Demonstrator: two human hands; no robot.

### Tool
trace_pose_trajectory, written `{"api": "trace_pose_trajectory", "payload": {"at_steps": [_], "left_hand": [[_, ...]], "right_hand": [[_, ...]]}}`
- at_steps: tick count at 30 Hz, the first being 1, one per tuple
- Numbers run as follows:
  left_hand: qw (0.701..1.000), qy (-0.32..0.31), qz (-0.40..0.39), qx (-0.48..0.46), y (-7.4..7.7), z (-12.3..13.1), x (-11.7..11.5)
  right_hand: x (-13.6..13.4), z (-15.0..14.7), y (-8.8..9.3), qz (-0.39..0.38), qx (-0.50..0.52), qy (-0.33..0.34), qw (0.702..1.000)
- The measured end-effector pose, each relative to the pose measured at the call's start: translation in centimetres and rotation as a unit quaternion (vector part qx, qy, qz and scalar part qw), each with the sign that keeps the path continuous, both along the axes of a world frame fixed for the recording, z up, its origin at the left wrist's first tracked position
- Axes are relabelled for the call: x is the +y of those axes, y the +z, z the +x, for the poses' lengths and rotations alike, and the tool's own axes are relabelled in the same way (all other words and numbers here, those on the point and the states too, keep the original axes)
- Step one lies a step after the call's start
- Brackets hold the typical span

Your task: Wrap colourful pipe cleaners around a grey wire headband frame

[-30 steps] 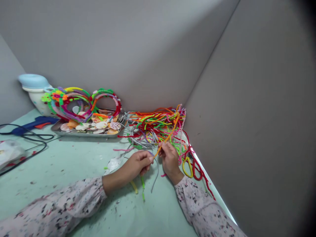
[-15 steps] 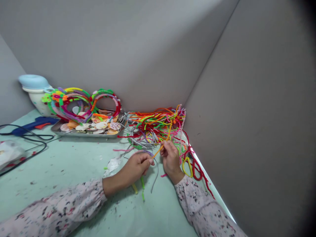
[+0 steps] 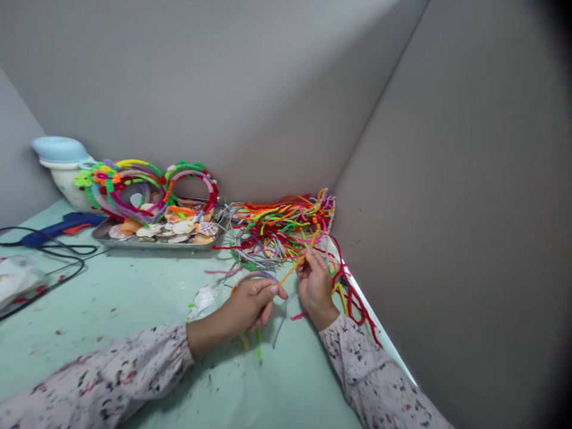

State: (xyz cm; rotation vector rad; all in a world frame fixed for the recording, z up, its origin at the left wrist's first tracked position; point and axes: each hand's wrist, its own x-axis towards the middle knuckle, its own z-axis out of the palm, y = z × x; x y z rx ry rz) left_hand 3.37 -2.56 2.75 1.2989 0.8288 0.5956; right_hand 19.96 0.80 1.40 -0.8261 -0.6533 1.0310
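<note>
An orange pipe cleaner (image 3: 291,271) stretches between my two hands above the table. My left hand (image 3: 254,302) pinches its lower end between thumb and forefinger. Higher up and to the right, my right hand (image 3: 315,287) grips it with the fingertips, and its free end sticks up past them. Partly hidden behind my left hand lies a curved band (image 3: 257,274) with orange, pink and purple wrapping, and a thin grey wire (image 3: 280,326) shows below. Green pipe cleaner scraps (image 3: 258,353) lie under my left hand.
A heap of colourful pipe cleaners (image 3: 286,220) lies at the back. Left of it, a metal tray (image 3: 152,245) holds shells, with wrapped headbands (image 3: 134,164) on top. Farther left are a blue glue gun (image 3: 49,229), a black cable (image 3: 74,253) and a blue-lidded container (image 3: 67,176). Scissors (image 3: 343,298) lie right.
My right hand has moved slightly right and up along with the orange pipe cleaner. My left hand has shifted a little right, its forefinger now extended farther.
</note>
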Motion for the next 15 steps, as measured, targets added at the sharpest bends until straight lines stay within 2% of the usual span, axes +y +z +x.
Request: {"api": "trace_pose_trajectory", "payload": {"at_steps": [4, 8, 15], "left_hand": [[0.997, -0.02, -0.039, -0.058, -0.1, -0.2, 0.1], [0.997, -0.027, -0.043, -0.064, 0.1, -0.4, 0.0], [0.998, -0.008, -0.031, -0.05, 0.4, -0.3, -0.3]], "right_hand": [[0.1, 0.2, 0.2, 0.003, 0.004, -0.003, 1.0], [0.4, 0.7, 0.7, 0.029, -0.021, -0.001, 0.999], [0.8, 2.9, 3.5, 0.039, 0.002, -0.065, 0.997]]}}
